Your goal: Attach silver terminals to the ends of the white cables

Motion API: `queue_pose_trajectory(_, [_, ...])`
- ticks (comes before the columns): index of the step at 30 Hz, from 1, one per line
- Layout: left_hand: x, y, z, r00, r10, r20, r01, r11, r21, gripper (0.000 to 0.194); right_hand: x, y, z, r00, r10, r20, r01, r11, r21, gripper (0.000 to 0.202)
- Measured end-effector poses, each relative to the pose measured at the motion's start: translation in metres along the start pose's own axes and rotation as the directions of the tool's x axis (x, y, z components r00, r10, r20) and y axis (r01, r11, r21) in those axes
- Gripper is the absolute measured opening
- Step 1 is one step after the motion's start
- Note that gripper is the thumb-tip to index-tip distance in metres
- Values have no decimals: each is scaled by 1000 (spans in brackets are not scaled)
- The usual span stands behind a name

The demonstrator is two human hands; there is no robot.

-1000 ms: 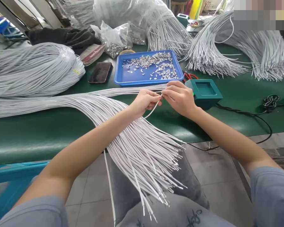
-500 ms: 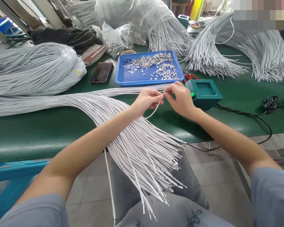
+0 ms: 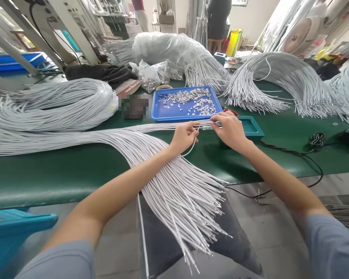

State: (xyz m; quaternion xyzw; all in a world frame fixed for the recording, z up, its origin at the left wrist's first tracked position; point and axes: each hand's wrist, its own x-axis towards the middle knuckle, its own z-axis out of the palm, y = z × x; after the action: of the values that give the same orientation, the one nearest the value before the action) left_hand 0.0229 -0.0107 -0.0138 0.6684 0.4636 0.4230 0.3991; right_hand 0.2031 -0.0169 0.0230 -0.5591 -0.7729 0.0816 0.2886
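Note:
My left hand pinches one white cable near its end, and the cable loops down from the fingers to a fanned bundle of white cables. The bundle hangs over the table's front edge, its tips metallic. Close to the right, my right hand has thumb and fingers drawn together at the ends of a straight row of cables; what lies between the fingertips is hidden. It partly covers a teal box-shaped device. Behind both hands, a blue tray contains many small metal pieces.
A coiled grey cable bundle lies at left, and others at the back right. Red-handled tool sits behind my right hand. A black cord crosses the table's right side. A blue stool stands at lower left.
My right hand has come away from the left hand and the cable end, shifting slightly right and down to the row of cable ends. The view has tilted up.

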Motion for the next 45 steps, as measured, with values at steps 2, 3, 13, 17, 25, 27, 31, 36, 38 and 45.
queue_pose_trajectory(2, [1, 1, -1, 998, -41, 36, 40, 999, 26, 31, 3, 6, -5, 996, -11, 91, 37, 957, -288, 26])
queue_pose_trajectory(3, [1, 1, -2, 997, -61, 43, 59, 997, 41, 32, 5, 8, -7, 988, 18, 156, 41, 931, -362, 27])
queue_pose_trajectory(13, [5, 0, -4, 982, -161, 102, 163, 987, -14, 31, 29, 7, -14, 876, 173, 451, 121, 826, -551, 27])
queue_pose_trajectory(17, [5, 4, -4, 971, -210, 113, 224, 966, -128, 28, 31, 6, -17, 861, 108, 497, 205, 821, -533, 28])
queue_pose_trajectory(25, [5, 5, -5, 964, -227, 139, 256, 936, -243, 22, 26, -7, -13, 862, 121, 492, 208, 801, -562, 26])
queue_pose_trajectory(27, [5, 5, -5, 963, -223, 151, 255, 937, -239, 21, 25, -10, -12, 859, 107, 501, 220, 806, -550, 25])
queue_pose_trajectory(31, [5, 6, -4, 962, -232, 142, 257, 945, -200, 21, 23, -13, -11, 858, 98, 505, 222, 815, -535, 24])
queue_pose_trajectory(36, [6, 3, -2, 967, -209, 148, 232, 960, -159, 20, 23, -14, -9, 859, 105, 501, 209, 820, -532, 23])
queue_pose_trajectory(38, [6, 2, -2, 967, -208, 150, 231, 960, -160, 21, 24, -13, -9, 860, 108, 499, 208, 819, -535, 22])
queue_pose_trajectory(45, [6, -2, -1, 974, -173, 145, 192, 973, -129, 22, 23, 6, -11, 912, 74, 404, 111, 903, -415, 37])
